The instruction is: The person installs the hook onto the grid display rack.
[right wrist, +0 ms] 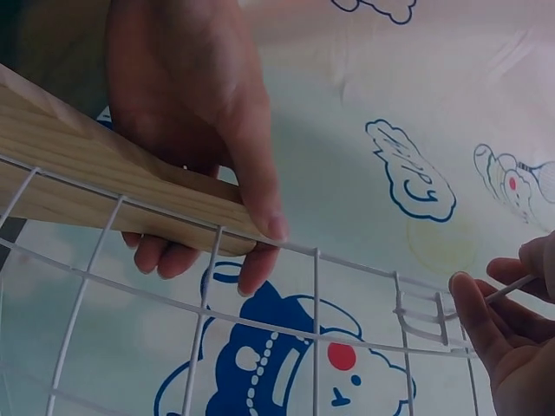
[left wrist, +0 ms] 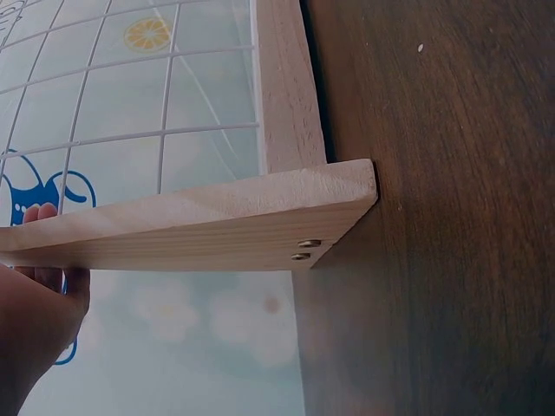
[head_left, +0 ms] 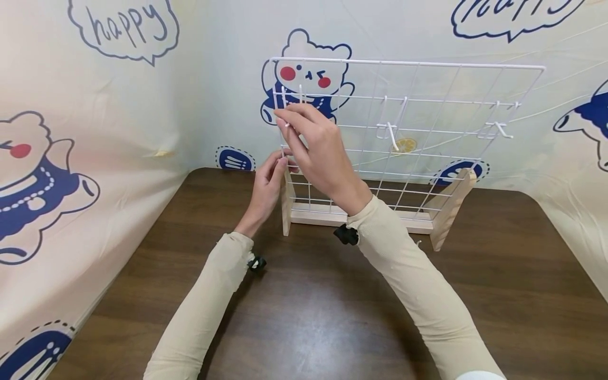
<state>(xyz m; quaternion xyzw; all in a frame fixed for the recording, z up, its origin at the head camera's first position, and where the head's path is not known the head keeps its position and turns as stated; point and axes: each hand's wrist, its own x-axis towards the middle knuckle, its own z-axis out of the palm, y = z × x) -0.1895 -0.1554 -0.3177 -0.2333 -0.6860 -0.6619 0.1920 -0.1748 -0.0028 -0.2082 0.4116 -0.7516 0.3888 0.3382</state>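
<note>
Pinched between thumb and fingers, a white wire hook (right wrist: 445,317) is held by the right hand (head_left: 325,153) at the upper left of a white wire grid (head_left: 408,64); its small frame lies against the wires, though whether it is seated cannot be told. Below, the left hand (head_left: 267,187) grips the upper end of the left wooden support (head_left: 286,211), thumb at the grid's edge wire and fingers curled around the wood. Two further hooks, a middle hook (head_left: 391,136) and a right hook (head_left: 501,129), hang from the grid, prongs forward. A wooden crossbar (head_left: 315,215) joins the left support to the right wooden support (head_left: 453,211), the stand resting on a brown table (head_left: 304,322) before a printed cloth (head_left: 228,105).
</note>
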